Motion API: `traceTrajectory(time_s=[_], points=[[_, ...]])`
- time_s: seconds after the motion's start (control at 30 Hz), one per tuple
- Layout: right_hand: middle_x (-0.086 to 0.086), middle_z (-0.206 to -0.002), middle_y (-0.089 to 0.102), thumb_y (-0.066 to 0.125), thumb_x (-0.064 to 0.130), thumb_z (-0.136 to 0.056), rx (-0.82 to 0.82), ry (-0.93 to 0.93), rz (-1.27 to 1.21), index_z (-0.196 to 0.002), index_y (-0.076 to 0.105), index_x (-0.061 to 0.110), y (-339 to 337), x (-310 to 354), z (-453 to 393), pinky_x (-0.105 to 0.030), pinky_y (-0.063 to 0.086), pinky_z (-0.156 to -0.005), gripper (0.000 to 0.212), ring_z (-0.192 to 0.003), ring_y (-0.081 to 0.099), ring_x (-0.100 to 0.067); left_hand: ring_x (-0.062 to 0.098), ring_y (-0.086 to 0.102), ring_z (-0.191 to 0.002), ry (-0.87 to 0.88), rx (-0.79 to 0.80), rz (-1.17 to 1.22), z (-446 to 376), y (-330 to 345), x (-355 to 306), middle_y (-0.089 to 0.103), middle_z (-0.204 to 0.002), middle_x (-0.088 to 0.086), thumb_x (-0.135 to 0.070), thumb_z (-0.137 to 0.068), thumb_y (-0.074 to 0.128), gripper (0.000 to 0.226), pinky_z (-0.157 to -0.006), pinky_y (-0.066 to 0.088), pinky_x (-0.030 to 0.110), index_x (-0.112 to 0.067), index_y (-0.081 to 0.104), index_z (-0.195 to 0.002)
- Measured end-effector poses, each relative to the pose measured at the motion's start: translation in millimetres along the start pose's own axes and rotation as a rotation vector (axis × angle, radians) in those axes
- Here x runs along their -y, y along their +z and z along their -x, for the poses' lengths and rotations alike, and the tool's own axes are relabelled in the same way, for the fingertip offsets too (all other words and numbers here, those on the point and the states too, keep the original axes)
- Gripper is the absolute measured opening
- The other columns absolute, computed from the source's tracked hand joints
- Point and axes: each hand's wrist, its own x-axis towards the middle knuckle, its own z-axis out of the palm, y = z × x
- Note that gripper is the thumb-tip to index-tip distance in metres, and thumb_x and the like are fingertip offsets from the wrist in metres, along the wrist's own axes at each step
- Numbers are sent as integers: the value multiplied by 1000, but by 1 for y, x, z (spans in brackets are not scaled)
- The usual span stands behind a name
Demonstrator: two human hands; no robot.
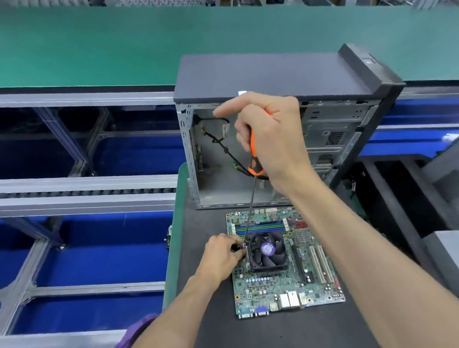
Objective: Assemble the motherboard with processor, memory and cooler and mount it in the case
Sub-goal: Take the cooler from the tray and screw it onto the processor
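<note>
Gripping the orange-and-black screwdriver (252, 153) in the right hand (273, 136), tip touching the black cooler fan's (267, 252) far-left corner. Left hand (224, 257) curling beside it on the green motherboard (284, 286), mid-mat, before the open grey case (268, 81).

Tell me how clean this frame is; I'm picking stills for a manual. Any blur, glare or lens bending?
Head view: wide-angle bending curves the green conveyor and rails; the far shelving and right edge are smeared; the motherboard, cooler and screwdriver in the right hand are fairly sharp; lighting is even, shadows soft, no strong glare.
</note>
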Motion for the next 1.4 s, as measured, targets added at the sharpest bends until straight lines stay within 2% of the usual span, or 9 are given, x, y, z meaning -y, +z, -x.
traceTrajectory(time_s=[0.17, 0.33, 0.5, 0.67, 0.73, 0.83, 0.97, 1.1, 1.4], points=[[-15, -70, 33, 36, 2, -81, 507, 116, -308, -93, 74, -7, -28, -1, -13, -35, 29, -65, 41, -70, 28, -30, 20, 64, -110, 5, -10, 3, -2, 1, 3, 70, -122, 5, -24, -90, 73, 26, -101, 44, 24, -10, 75, -112], [-19, -92, 61, 31, -11, -71, 741, 169, -291, -83, 70, -17, -28, 2, -36, -42, 48, -88, 41, -92, 54, -26, 19, 64, -112, 21, -12, 7, -4, 3, 7, 70, -120, 4, -24, -89, 73, 25, -102, 43, 23, -9, 76, -109], [-14, -44, 45, 38, -7, -66, 481, 119, -228, -44, 47, -3, -6, -1, -28, -22, 30, -45, 24, -36, 35, -20, 21, 63, -113, 36, -4, -7, -7, 7, 12, 70, -120, 6, -25, -89, 73, 26, -104, 44, 30, -9, 75, -110], [-6, -43, 42, 46, -7, -80, -422, -187, 330, -54, 51, -1, 31, -15, -1, -31, 29, -49, 27, -40, 34, -18, 24, 63, -115, 57, -17, -1, -6, 8, 11, 70, -121, 8, -23, -89, 73, 26, -103, 43, 30, -8, 75, -110], [10, -44, 41, 45, -3, -85, -499, -249, 337, -64, 61, 6, 35, -12, 7, -27, 28, -48, 28, -41, 36, -12, 23, 63, -115, 48, -12, 8, -7, 6, 10, 70, -122, 7, -23, -89, 73, 27, -103, 44, 29, -7, 75, -111], [15, -52, 44, 43, 6, -92, -289, -132, 162, -87, 71, 13, 22, -5, 4, -29, 29, -51, 29, -48, 38, -11, 22, 63, -115, 43, 13, -12, -8, 3, 9, 70, -124, 6, -25, -89, 73, 31, -103, 44, 27, -6, 74, -113], [-18, -71, 47, 38, 8, -89, 130, -43, -3, -103, 70, 3, -10, 3, 1, -37, 37, -59, 35, -61, 43, -26, 19, 63, -113, 47, 39, -27, -10, 1, 8, 69, -125, 3, -26, -90, 73, 30, -104, 45, 30, -7, 74, -113], [-9, -85, 59, 39, 7, -97, 392, -3, 43, -108, 67, 2, -31, 7, 3, -38, 45, -71, 31, -76, 53, -24, 18, 60, -116, 81, 47, -57, -9, 0, 9, 67, -125, 0, -23, -92, 70, 27, -103, 42, 24, -5, 73, -111], [-11, -93, 62, 41, 11, -101, 364, -49, 175, -105, 63, 8, -56, 13, 9, -35, 46, -81, 22, -87, 57, -22, 18, 53, -122, 163, 20, -157, -9, 5, 8, 64, -130, 0, -28, -96, 64, 28, -105, 36, 26, -6, 71, -113]])
